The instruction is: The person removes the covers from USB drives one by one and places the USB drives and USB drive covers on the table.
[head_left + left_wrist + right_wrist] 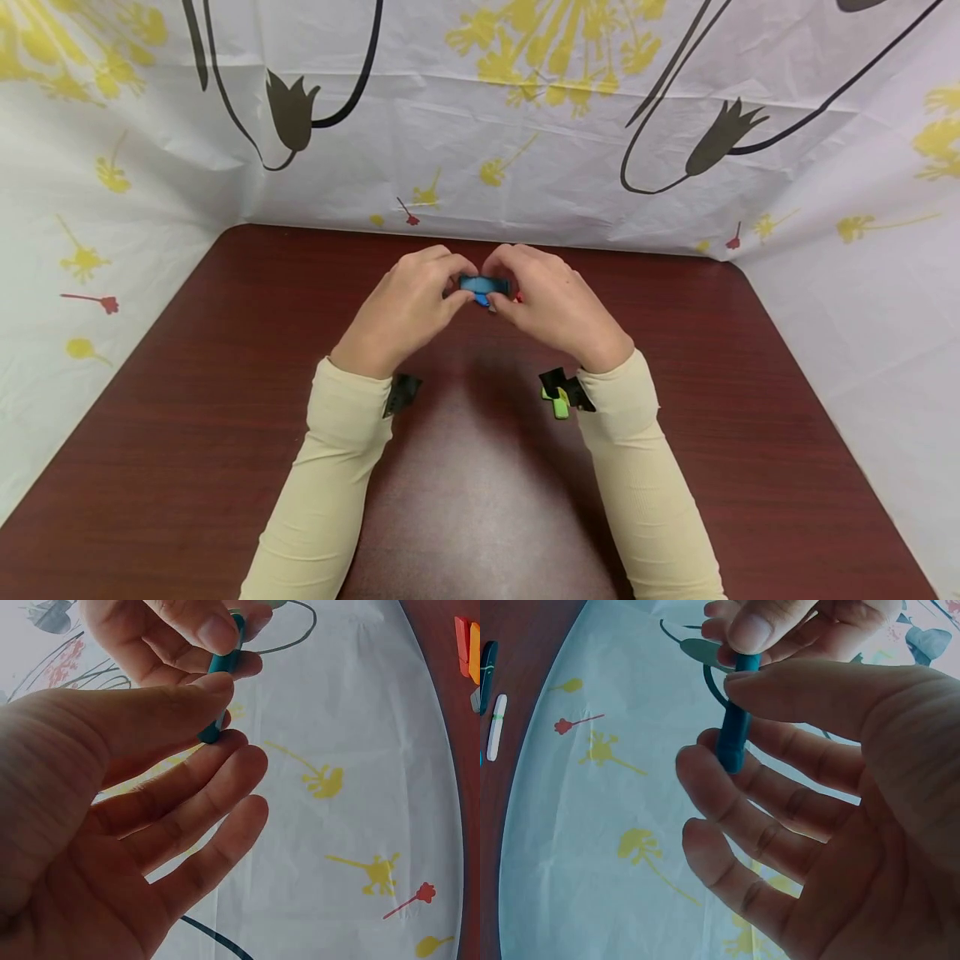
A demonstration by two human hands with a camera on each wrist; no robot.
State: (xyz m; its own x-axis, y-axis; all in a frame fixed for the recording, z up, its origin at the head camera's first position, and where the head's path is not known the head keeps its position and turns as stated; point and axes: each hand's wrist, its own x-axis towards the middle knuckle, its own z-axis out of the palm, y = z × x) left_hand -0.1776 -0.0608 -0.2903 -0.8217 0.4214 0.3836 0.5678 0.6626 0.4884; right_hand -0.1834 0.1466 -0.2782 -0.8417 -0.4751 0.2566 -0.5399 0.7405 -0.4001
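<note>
A short teal stick (483,286) with rounded ends is held up between both hands above the table; its exact kind is unclear. My left hand (408,304) pinches one end between thumb and fingers. At the other end, my right hand (558,304) pinches it the same way. In the left wrist view, the teal stick (219,664) stands slanted, partly covered by thumbs, with the left hand's other fingers loosely extended. The right wrist view shows the stick (733,739) under the right thumb, the left hand's fingertips close above.
Small coloured pieces lie on the dark red table (240,350): lime green ones (561,408) near the right wrist, a blue one (482,300) partly hidden behind the hands. A red piece (463,645), a black stick (487,675) and a white stick (496,727) show too. Patterned cloth (420,125) surrounds the table.
</note>
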